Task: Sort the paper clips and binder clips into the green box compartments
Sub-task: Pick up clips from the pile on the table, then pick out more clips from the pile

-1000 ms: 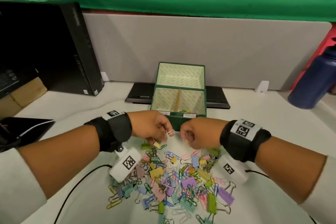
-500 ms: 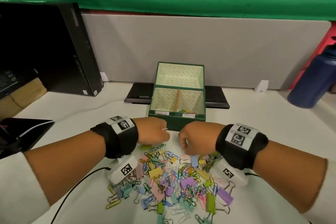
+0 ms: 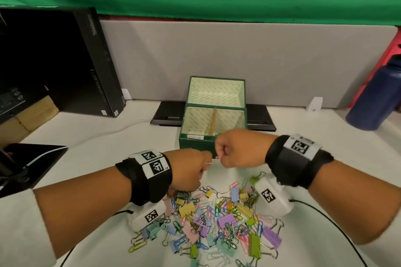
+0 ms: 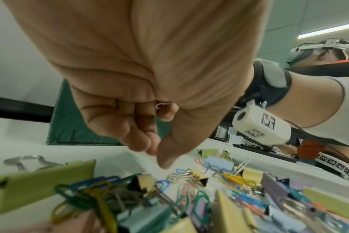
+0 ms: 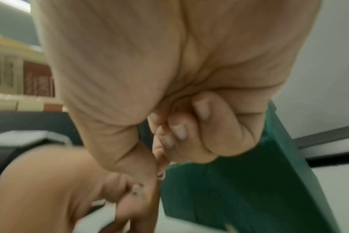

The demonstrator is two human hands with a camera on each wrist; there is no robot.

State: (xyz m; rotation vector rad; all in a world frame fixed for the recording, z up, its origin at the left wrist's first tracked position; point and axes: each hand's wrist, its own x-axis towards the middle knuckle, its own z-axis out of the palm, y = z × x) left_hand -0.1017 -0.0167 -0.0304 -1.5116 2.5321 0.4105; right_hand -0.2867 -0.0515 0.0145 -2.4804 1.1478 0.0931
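Both hands are curled before the green box (image 3: pixel 196 143): left hand (image 3: pixel 188 169) pinches a white paper clip (image 4: pixel 161 105), right hand (image 3: pixel 236 147) a pink one (image 3: pixel 217 157).

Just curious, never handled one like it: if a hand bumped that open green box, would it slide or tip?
Probably slide: the green box sits flat on a smooth white table. It looks light, with its left compartment seemingly empty. Its raised lid stands upright behind, so a push from the front might rock it backward, though that is a guess.
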